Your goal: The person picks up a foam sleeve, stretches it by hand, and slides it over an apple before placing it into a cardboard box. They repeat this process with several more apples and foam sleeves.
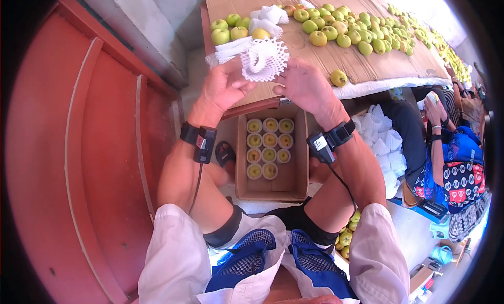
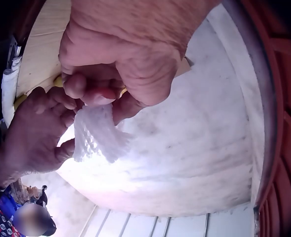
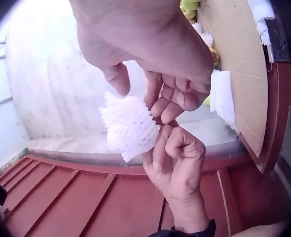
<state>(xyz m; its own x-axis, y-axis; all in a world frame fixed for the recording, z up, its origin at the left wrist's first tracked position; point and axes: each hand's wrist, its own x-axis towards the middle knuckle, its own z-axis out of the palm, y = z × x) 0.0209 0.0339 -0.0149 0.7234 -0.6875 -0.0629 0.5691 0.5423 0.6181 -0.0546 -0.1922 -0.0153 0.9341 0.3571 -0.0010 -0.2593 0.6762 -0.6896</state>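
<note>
A white foam fruit net point(image 1: 265, 60) is held up over the near edge of the table, its toothed rim spread open. My left hand point(image 1: 226, 86) pinches one side of it between thumb and fingers. On the other side is my right hand point(image 1: 307, 86), fingers loosely bent close against the net and thumb apart. In the right wrist view the net point(image 3: 129, 127) hangs below that thumb. Between my legs a cardboard box point(image 1: 241, 183) contains several rows of apples point(image 1: 270, 140) in foam nets, with bare cardboard at its near right.
Loose green apples point(image 1: 362, 33) cover the cardboard-topped table point(image 1: 294, 52), and one apple point(image 1: 338, 78) lies near its front edge. More foam nets point(image 1: 269, 18) lie at the back left. A heap of nets point(image 1: 380, 141) is at right, beside another person point(image 1: 457, 162). A red door point(image 1: 79, 146) stands left.
</note>
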